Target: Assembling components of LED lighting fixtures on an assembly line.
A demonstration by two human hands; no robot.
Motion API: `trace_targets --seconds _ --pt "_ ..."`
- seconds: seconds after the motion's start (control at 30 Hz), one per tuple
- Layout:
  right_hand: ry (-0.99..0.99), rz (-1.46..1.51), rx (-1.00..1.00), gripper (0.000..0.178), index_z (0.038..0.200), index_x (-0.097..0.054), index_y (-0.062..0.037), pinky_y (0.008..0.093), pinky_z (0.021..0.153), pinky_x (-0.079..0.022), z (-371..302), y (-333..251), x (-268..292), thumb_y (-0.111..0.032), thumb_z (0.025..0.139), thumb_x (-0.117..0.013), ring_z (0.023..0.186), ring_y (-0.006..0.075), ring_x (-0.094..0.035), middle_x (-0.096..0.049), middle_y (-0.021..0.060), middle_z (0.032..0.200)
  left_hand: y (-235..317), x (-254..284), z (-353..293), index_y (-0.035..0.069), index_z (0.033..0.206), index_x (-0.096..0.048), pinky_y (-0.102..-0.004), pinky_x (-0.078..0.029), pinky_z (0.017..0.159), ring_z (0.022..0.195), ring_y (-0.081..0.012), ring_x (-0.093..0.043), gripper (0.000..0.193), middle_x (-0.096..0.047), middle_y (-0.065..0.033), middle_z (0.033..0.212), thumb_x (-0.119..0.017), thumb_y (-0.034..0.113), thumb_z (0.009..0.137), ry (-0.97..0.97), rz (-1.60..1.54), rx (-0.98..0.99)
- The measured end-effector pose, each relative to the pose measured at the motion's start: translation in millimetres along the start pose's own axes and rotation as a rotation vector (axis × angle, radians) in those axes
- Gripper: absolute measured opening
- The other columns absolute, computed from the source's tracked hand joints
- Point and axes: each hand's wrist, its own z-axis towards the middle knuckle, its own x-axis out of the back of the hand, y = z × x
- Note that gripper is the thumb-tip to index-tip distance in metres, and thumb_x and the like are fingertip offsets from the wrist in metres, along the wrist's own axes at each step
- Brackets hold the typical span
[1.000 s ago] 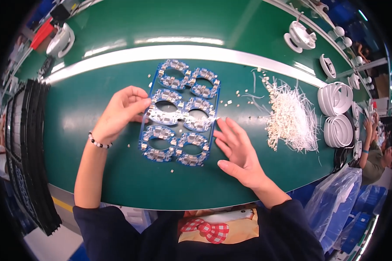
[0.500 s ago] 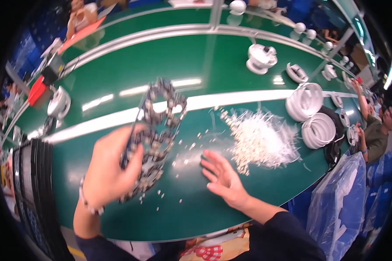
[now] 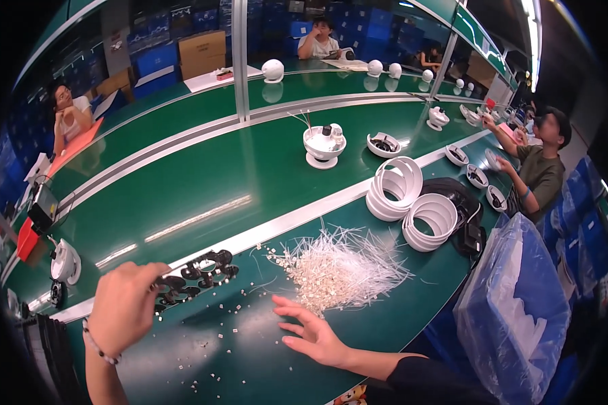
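My left hand (image 3: 125,307), with a beaded bracelet at its wrist, is closed on the near end of a black frame (image 3: 199,275) with round openings and small pale pieces along it. The frame is held tilted above the green table, and my fingers cover part of it. My right hand (image 3: 314,339) hovers over the table with its fingers apart and nothing in them. Just beyond it lies a pile of thin white wires (image 3: 351,263) with small cream connectors (image 3: 311,280) at their near left side. Several loose pale bits (image 3: 221,335) are scattered between my hands.
Stacked white rings (image 3: 431,226) and a black bag (image 3: 463,202) stand right of the pile. A white round device (image 3: 323,145) sits on the far belt. A plastic-lined blue bin (image 3: 513,304) is at right, black frames (image 3: 44,358) at left. A co-worker (image 3: 544,165) sits far right.
The view has tilted up, showing more of the far side. The frame has swung from showing its broad face to a flatter, more edge-on pose, still in my left hand. My right hand stays open.
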Motion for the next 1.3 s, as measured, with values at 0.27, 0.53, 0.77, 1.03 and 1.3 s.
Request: trace_targets --seconds 0.27,0.53,0.77,1.03,1.3 --pt "0.014 -0.077 -0.018 0.043 0.122 -0.043 -0.0056 0.0377 0.101 -0.028 6.2 -2.2 3.8 0.0 0.081 -0.054 0.129 0.0219 -0.025 -0.02 0.0103 0.142 -60.6 -35.1 32.3 0.002 0.083 -0.054 -0.0428 -0.04 0.064 0.07 -0.038 -0.053 0.012 -0.057 -0.017 0.072 -0.056 0.002 0.07 0.026 -0.217 -0.019" --pt "0.013 -0.133 0.011 0.042 0.119 -0.045 -0.0048 0.036 0.098 -0.032 8.3 -2.6 -4.2 0.003 0.078 -0.056 0.126 0.0244 -0.032 -0.024 0.0125 0.14 -75.3 -54.1 31.9 0.003 0.089 -0.058 -0.0422 -0.043 0.066 0.075 -0.0364 -0.056 0.017 -0.061 -0.0152 0.076 -0.057 0.002 0.072 -0.04 -0.158 0.07" --pt "0.026 -0.142 -0.014 0.041 0.118 -0.046 -0.0046 0.0361 0.098 -0.032 5.3 -2.2 -2.1 0.002 0.078 -0.056 0.126 0.0247 -0.031 -0.024 0.0127 0.14 -72.5 -69.6 31.6 0.003 0.089 -0.058 -0.0432 -0.044 0.065 0.075 -0.0371 -0.056 0.017 -0.061 -0.0173 0.074 -0.058 0.002 0.072 -0.041 -0.161 0.106" --pt "0.024 -0.16 -0.026 0.04 0.116 -0.048 -0.0033 0.037 0.099 -0.032 7.7 -5.2 -2.2 0.003 0.077 -0.055 0.127 0.0258 -0.029 -0.025 0.0133 0.139 -71.2 -81.0 27.1 0.003 0.087 -0.058 -0.0439 -0.045 0.063 0.073 -0.0366 -0.057 0.016 -0.06 -0.0175 0.072 -0.057 0.001 0.071 -0.071 -0.034 0.041" --pt "0.024 -0.179 -0.031 0.039 0.115 -0.048 -0.0027 0.0411 0.099 -0.032 2.5 -13.6 -8.6 -0.002 0.076 -0.052 0.128 0.0279 -0.027 -0.026 0.0184 0.139 -108.7 -21.4 -29.0 -0.001 0.112 -0.052 -0.0247 -0.047 0.066 0.076 -0.0138 -0.061 0.036 -0.065 -0.0112 0.087 -0.06 0.005 0.077 0.236 -0.269 0.27"
